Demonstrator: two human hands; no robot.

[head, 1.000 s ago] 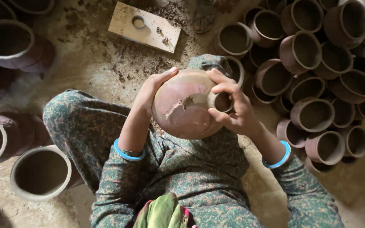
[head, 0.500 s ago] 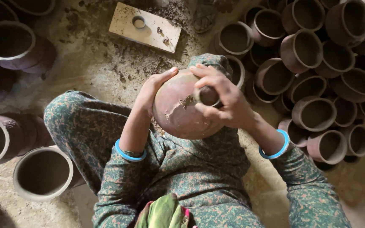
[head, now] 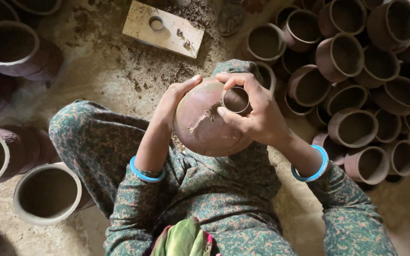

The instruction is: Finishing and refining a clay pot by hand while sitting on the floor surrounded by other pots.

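A round reddish-brown clay pot point(head: 202, 128) lies upside down over my lap, its rounded bottom facing up with a rough scraped patch. My left hand point(head: 179, 97) cups its left side, fingers spread against the wall. My right hand point(head: 252, 111) presses a small metal ring point(head: 236, 99) onto the pot's upper right, thumb and fingers curled around the ring. Both wrists wear blue bangles. My knees, in green patterned cloth, show beneath the pot.
Many small clay pots point(head: 352, 128) are piled at the right. Larger pots stand at the left, one point(head: 46, 192) near my left knee and another point(head: 8, 45) farther up. A wooden block point(head: 164, 31) with a round hole lies on the dusty ground ahead.
My right hand slid the ring from the pot's right edge up onto its surface and curled around it. The pot turned slightly in my left hand.
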